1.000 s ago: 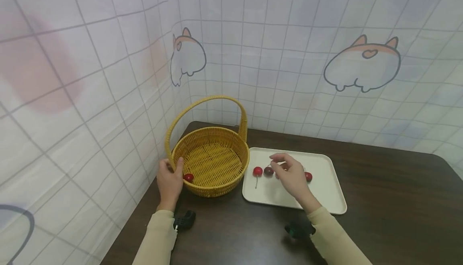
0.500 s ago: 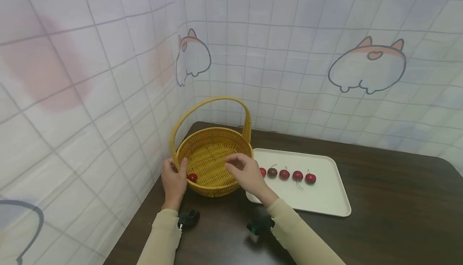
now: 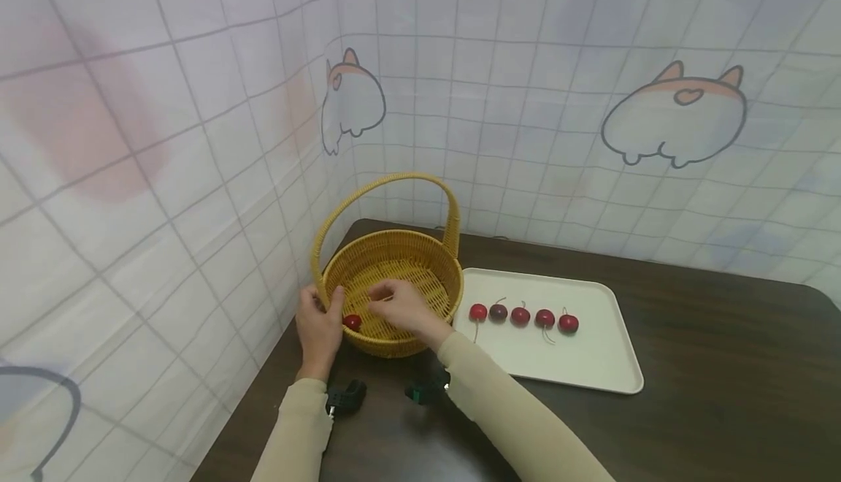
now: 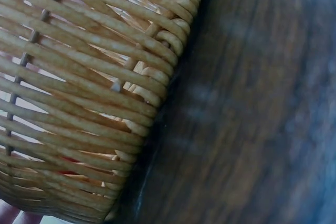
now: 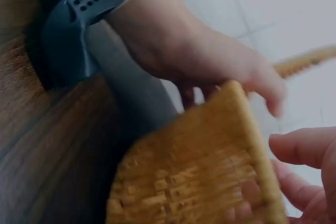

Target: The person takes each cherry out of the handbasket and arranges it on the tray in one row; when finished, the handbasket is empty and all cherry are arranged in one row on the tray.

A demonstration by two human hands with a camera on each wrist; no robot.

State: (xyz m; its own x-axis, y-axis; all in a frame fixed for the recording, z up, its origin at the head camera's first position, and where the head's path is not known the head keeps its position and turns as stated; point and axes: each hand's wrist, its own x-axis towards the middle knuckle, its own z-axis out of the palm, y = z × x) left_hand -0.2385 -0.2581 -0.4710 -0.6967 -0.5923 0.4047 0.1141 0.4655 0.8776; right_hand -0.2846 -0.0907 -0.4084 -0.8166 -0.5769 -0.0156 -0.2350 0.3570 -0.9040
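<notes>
A yellow wicker basket (image 3: pixel 388 335) with a tall hoop handle stands at the left of the table. My left hand (image 3: pixel 320 327) grips its left rim, thumb on the inner side; the left wrist view shows the basket's woven side (image 4: pixel 79 93) close up. One red cherry (image 3: pixel 352 323) lies inside near that thumb. My right hand (image 3: pixel 402 308) reaches over the front rim into the basket, fingertips a little to the right of the cherry. In the right wrist view its thumb (image 5: pixel 299 148) and fingers stand apart, with nothing visible between them.
On the right, a white tray (image 3: pixel 578 365) bears a row of several red cherries with stems, including a dark cherry (image 3: pixel 498 313). A patterned cloth (image 3: pixel 499 139) hangs behind the dark wooden table (image 3: pixel 709 365) and along its left side.
My right hand has moved left from above the tray to inside the basket, uncovering the cherry row. My left hand keeps its grip on the rim. The view has shifted slightly.
</notes>
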